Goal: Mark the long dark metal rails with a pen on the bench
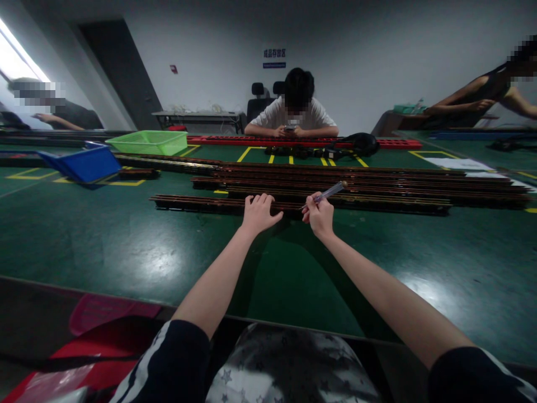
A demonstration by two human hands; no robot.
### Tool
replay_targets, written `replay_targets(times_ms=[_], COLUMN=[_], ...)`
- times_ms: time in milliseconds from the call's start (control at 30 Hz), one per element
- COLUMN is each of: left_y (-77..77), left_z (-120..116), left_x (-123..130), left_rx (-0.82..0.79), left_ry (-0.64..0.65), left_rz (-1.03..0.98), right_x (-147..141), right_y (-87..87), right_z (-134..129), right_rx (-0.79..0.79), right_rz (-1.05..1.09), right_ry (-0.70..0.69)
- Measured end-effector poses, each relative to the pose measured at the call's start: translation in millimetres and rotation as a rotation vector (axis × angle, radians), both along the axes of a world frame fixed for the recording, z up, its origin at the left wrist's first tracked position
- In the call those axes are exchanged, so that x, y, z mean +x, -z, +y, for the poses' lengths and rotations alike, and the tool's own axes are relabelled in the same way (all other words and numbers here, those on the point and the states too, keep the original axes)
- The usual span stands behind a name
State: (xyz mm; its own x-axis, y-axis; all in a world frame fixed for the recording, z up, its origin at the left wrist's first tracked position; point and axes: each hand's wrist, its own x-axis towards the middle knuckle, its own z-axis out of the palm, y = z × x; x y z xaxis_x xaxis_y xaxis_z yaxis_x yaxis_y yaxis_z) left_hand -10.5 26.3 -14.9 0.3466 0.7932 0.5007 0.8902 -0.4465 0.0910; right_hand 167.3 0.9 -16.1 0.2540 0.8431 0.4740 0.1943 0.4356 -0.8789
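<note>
My left hand (259, 214) lies across a long dark strip (197, 204) with reddish-brown edges. Its fingers bend over the far side and the thumb sits along the near side, gripping the strip against the table. In my right hand (320, 218) is a screwdriver (333, 191) with a clear purplish handle and a brass-coloured end. The handle slants up to the right, and its thin shaft points down-left at the strip. Whether the tip touches the strip I cannot tell. Several similar strips (377, 182) lie side by side just beyond both hands.
On the green table (126, 235) stand a blue bin (84, 162) and a light green basket (149, 143) at left. A black cable bundle (361, 144) lies near a red rail (226, 140). A person (310, 120) sits opposite; two others are at the sides. White papers (459, 163) lie right.
</note>
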Motion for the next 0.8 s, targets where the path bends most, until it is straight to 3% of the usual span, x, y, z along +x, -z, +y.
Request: replay_targets(times_ms=[800], left_y=[-1.7], left_z=[-2.3], left_x=[2.2], left_rx=[-0.002], left_ry=[0.001], left_rz=[0.008], right_x=[-3.9], right_y=[-3.5], right_z=[-1.3], right_rx=[-0.005], right_rz=[-0.040], right_ry=[-0.056])
